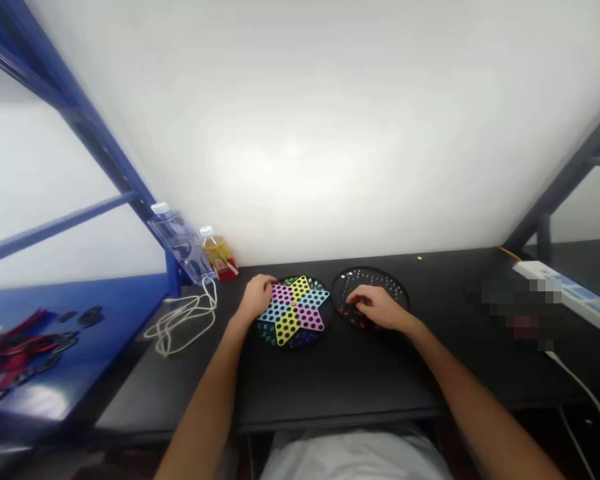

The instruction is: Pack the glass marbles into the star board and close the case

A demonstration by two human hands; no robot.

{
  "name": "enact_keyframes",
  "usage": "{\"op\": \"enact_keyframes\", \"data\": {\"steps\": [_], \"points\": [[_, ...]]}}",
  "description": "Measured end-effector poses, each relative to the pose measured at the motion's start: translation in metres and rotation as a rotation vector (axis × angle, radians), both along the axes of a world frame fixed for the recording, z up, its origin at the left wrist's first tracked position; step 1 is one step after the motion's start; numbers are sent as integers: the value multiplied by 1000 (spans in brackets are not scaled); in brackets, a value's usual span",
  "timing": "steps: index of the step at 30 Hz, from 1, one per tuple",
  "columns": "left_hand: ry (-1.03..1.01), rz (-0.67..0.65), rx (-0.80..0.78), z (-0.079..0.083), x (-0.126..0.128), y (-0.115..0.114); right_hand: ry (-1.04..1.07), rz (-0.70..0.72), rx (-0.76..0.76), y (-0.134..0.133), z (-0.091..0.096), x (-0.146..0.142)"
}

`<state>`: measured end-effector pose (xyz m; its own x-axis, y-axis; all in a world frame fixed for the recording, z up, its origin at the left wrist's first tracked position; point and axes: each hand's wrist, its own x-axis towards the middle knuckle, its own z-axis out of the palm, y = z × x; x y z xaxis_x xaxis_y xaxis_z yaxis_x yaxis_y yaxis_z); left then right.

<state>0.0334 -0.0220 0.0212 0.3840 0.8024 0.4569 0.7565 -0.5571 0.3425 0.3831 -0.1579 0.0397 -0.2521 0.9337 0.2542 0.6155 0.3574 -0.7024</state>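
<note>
A round Chinese checkers board [293,311] with a yellow, blue and pink star lies on the black table in front of me. My left hand [257,295] grips its upper left rim with bent fingers. To the right is a round black tray [403,293] with small shiny pieces on it. My right hand [377,305] is over the tray's lower middle, thumb and fingers drawn together. What sits between those fingertips, if anything, is too small to tell. A tiny orange peg [294,304] shows near the star's centre.
At the back left stand a clear bottle [180,243] and a bottle of yellow drink [219,253]. A coiled white cable [185,322] lies left of the board. A white power strip [570,293] is at far right, near a blurred-out patch. Blue frame posts [105,153] rise at left.
</note>
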Motion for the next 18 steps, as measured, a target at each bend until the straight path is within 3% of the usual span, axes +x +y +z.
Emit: {"op": "enact_keyframes", "data": {"steps": [7, 18], "points": [[13, -2, -3, 0, 1, 0, -44, 61, -112, 1, -2, 24], [11, 3, -7, 1, 0, -1, -11, -6, -83, 0, -3, 5]]}}
